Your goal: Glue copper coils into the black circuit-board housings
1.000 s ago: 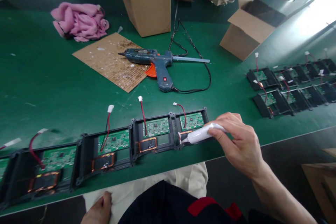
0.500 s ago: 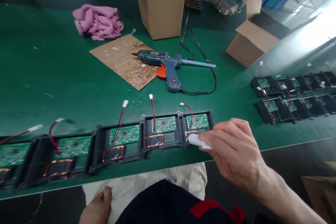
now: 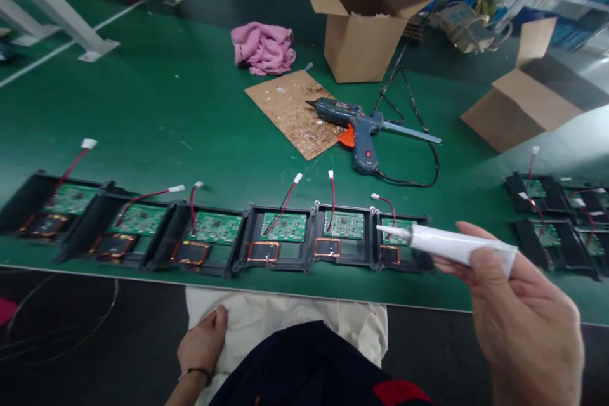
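The right hand [image 3: 518, 311] is clamped on a white squeeze tube [image 3: 451, 244]. Its nozzle hovers above the black plastic housing [image 3: 413, 261] at the right end of the row along the green desk's [image 3: 190, 114] near edge. For a neat bead, I judge the tip should sit low over the copper coil [image 3: 390, 255] and be squeezed gently. Each housing holds a green circuit board [image 3: 343, 224] and a coil. The left hand [image 3: 202, 346] rests on cream cloth [image 3: 285, 317]; whether it grips cannot be told.

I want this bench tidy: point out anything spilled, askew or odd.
The cardboard sheet under the nozzle of the glue gun is spattered with glue drips. The three left housings in the near row look tilted and overlapping; the rest lie flat. The tube in the right hand looks intact.
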### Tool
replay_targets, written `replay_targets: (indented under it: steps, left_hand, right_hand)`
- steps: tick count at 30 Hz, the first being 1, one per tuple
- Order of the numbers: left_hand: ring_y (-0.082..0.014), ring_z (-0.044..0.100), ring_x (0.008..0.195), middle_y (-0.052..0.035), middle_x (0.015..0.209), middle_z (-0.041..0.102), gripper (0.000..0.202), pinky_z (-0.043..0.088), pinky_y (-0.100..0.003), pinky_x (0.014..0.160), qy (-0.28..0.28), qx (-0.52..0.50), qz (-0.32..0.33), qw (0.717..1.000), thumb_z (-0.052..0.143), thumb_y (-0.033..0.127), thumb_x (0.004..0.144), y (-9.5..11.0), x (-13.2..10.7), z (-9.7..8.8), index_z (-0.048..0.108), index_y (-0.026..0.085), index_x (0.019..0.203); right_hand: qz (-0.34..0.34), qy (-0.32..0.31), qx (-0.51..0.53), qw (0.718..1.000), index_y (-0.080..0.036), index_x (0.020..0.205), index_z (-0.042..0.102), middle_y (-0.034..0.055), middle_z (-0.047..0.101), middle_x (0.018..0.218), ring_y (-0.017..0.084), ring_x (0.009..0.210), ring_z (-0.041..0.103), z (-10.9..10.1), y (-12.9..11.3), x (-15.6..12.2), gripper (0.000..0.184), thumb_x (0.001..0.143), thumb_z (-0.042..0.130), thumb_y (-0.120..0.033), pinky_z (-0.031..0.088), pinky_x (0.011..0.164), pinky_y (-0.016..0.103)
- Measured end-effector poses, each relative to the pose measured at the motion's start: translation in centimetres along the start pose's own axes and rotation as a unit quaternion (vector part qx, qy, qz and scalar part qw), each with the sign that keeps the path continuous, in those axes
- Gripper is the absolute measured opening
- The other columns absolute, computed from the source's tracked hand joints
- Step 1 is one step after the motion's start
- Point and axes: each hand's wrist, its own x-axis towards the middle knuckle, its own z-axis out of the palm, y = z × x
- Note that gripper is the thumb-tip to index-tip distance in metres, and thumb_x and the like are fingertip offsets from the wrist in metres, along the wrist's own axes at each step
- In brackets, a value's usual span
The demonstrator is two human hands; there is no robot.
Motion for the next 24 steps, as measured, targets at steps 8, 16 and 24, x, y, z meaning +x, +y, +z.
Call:
replay_targets:
  steps: [8, 16, 24]
  left_hand:
    - [-0.0309, 0.064, 0.089, -0.0145, 0.094, 0.069, 0.057, 0.041, -0.034, 0.073, 0.008, -0.013, -0.009, 1.000, 0.016, 0.049, 0.089, -0.4, 0.0, 0.5, 0.064, 0.020, 0.100]
    - [-0.0300, 0.064, 0.088, -0.0133, 0.091, 0.069, 0.054, 0.040, -0.033, 0.071, 0.008, -0.015, -0.010, 1.000, 0.017, 0.048, 0.089, -0.3, 0.1, 0.4, 0.064, 0.021, 0.097]
    - [-0.0296, 0.064, 0.083, -0.0132, 0.087, 0.069, 0.054, 0.040, -0.032, 0.068, 0.019, -0.007, -0.021, 1.000, 0.019, 0.047, 0.090, -0.2, 0.1, 0.4, 0.064, 0.021, 0.103]
  right_hand:
    - [-0.292, -0.120, -0.099, 0.944, -0.019, 0.096, 0.068, 0.0021, 0.067, 0.088, 0.018, 0.087, 0.057, 6.2, -2.1, 0.2, 0.015, 0.086, 0.058, -0.013, 0.045, 0.079, 0.035]
    - [-0.316, -0.114, -0.110, 0.935, -0.017, 0.095, 0.068, 0.0023, 0.070, 0.085, 0.018, 0.083, 0.055, 7.0, -1.9, 0.2, 0.014, 0.084, 0.061, -0.010, 0.045, 0.076, 0.035]
    - [-0.330, -0.094, -0.116, 0.932, -0.019, 0.092, 0.068, 0.0006, 0.070, 0.083, 0.018, 0.081, 0.057, 7.4, -2.0, 0.3, 0.012, 0.084, 0.062, -0.011, 0.041, 0.076, 0.037]
